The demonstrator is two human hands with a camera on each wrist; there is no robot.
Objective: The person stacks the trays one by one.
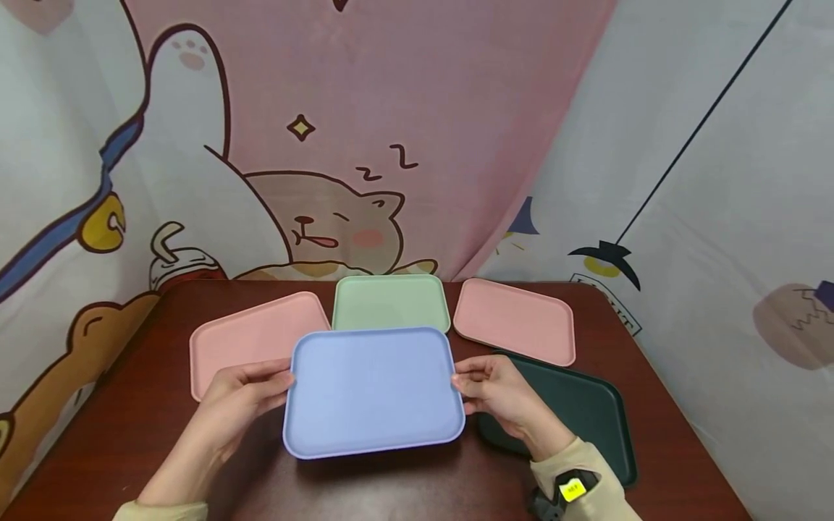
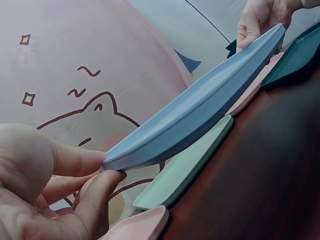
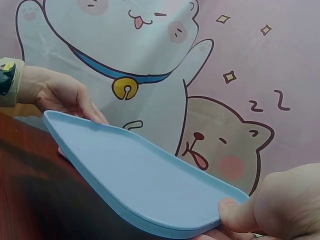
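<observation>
A blue rectangular tray [image 1: 374, 391] with a low rim is held up above the table, its inner face toward the head camera. My left hand [image 1: 242, 398] pinches its left short edge between thumb and fingers. On the opposite short edge, my right hand [image 1: 502, 394] grips with the thumb over the rim and fingers beneath. In the left wrist view the blue tray [image 2: 195, 105] shows side-on, apart from the tabletop. The right wrist view shows the thumb of my right hand [image 3: 275, 205] on the rim of the tray [image 3: 140, 175].
Behind the blue tray lie a pink tray [image 1: 260, 333] at left, a green tray [image 1: 391, 302] in the middle and another pink tray [image 1: 515, 320] at right. A dark green tray [image 1: 580, 412] lies at right, partly behind my right hand. All are on the brown table [image 1: 365, 496]; a printed curtain [image 1: 456, 130] hangs behind.
</observation>
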